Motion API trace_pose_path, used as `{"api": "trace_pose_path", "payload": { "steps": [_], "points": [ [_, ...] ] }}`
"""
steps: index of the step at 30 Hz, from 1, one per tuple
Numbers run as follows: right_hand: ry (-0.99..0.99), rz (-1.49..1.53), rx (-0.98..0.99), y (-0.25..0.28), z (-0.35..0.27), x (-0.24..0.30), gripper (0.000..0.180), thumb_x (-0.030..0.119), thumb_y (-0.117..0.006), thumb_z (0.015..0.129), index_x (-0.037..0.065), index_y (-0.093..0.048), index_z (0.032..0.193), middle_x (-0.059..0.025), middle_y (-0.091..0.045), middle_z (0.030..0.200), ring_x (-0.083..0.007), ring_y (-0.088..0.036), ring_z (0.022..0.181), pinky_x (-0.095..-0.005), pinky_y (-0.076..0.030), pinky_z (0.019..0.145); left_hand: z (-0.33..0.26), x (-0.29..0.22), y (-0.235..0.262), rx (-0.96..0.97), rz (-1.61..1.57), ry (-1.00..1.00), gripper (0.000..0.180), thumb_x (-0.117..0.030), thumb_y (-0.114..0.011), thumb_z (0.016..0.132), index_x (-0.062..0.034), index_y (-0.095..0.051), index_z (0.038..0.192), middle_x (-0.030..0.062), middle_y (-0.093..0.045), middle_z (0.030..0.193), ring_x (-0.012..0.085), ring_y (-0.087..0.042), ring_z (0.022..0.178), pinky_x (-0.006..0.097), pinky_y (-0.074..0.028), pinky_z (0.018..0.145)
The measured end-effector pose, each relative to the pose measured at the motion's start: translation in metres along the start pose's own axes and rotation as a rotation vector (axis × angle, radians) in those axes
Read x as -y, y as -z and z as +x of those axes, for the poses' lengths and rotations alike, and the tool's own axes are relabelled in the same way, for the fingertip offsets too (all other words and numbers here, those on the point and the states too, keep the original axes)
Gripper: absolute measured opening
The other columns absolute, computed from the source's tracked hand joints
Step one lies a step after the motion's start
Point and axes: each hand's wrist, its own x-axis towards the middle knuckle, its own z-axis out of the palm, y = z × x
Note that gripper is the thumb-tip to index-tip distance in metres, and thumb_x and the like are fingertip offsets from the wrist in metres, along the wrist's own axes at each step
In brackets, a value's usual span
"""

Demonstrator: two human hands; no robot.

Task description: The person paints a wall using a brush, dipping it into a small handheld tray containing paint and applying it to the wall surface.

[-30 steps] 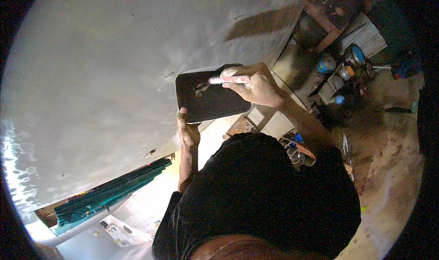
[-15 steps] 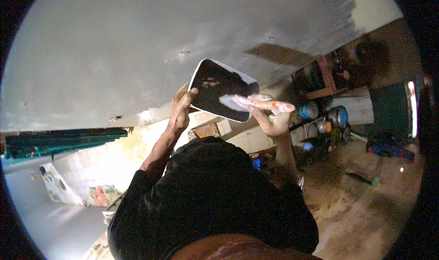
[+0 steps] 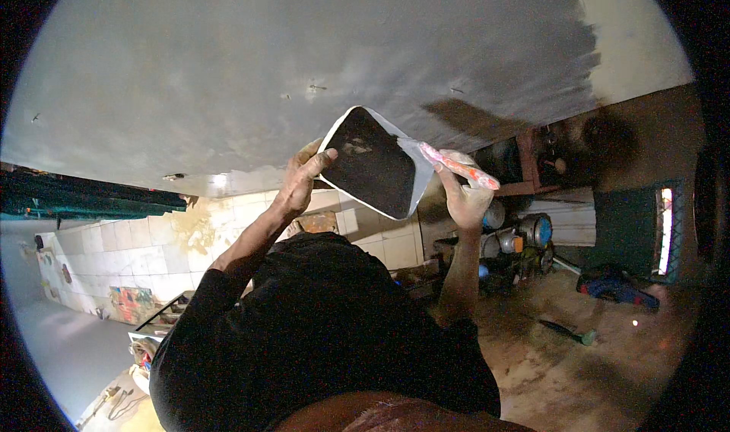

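A white-rimmed container (image 3: 420, 182), dark inside and turned cornerwise, is held up between both hands, a pale-headed brush (image 3: 437, 157) with an orange-red, whitish-streaked handle at its right rim. The left hand (image 3: 304, 177) clamps its left rim, forearm slanting; the right hand (image 3: 468, 200) pinches the handle, forearm nearly vertical.

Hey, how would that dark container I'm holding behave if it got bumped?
The dark container would likely swivel or tip, since your left hand grips it at one side. Its straight, thin-looking edges suggest it's fairly stiff and perhaps light for its size.
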Motion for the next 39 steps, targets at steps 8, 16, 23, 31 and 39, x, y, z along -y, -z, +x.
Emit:
{"api": "trace_pose_path", "payload": {
  "steps": [8, 16, 23, 31, 39],
  "points": [
    [0.138, 0.074, -0.107, 0.017, -0.022, 0.021, 0.015, -0.009, -0.072, 0.077, -0.005, -0.068, 0.09, -0.0169, -0.069, 0.097, -0.025, -0.067, 0.09, -0.0394, -0.052, 0.084, -0.006, 0.001, 0.001, -0.065, 0.045, -0.054, 0.074, -0.061, -0.063, 0.081, -0.0007, -0.058, 0.123, 0.013, -0.063, 0.105, 0.0236, -0.058, 0.096, 0.041, -0.048, 0.082],
    [-0.001, 0.412, 0.185, -0.012, -0.025, 0.011, 0.014, -0.006, -0.068, 0.082, -0.004, -0.067, 0.096, -0.0164, -0.07, 0.1, -0.0228, -0.067, 0.093, -0.0326, -0.053, 0.084, 0.002, -0.005, 0.001, 0.056, -0.033, -0.054, 0.07, -0.053, -0.06, 0.086, 0.001, -0.052, 0.131, 0.0137, -0.063, 0.112, 0.0227, -0.063, 0.098, 0.038, -0.055, 0.082],
    [0.039, -0.003, -0.053, -0.001, 0.0, 0.014, 0.011, -0.004, -0.072, 0.08, -0.006, -0.07, 0.09, -0.0148, -0.071, 0.097, -0.0203, -0.068, 0.09, -0.0308, -0.053, 0.083, -0.003, -0.016, -0.001, 0.064, 0.046, -0.055, 0.073, -0.058, -0.059, 0.086, 0.0006, -0.054, 0.129, 0.0132, -0.062, 0.114, 0.0232, -0.061, 0.101, 0.038, -0.053, 0.085],
    [0.012, 0.157, 0.149, 0.005, -0.03, 0.037, 0.014, -0.003, -0.07, 0.083, -0.006, -0.068, 0.097, -0.0149, -0.069, 0.099, -0.0205, -0.067, 0.093, -0.0314, -0.053, 0.082, -0.003, -0.002, 0.004, 0.028, 0.058, -0.025, 0.077, -0.058, -0.063, 0.083, 0.001, -0.053, 0.131, 0.0144, -0.061, 0.116, 0.0258, -0.059, 0.105, 0.042, -0.05, 0.089],
    [0.001, 0.184, 0.192, -0.009, -0.015, 0.038, 0.012, -0.003, -0.074, 0.078, -0.004, -0.071, 0.09, -0.0151, -0.071, 0.094, -0.0222, -0.068, 0.088, -0.0336, -0.053, 0.08, 0.002, 0.002, 0.007, 0.058, -0.047, 0.013, 0.078, -0.053, -0.067, 0.083, 0.0023, -0.049, 0.134, 0.0156, -0.06, 0.12, 0.0262, -0.059, 0.107, 0.041, -0.051, 0.09]
  ]
}}
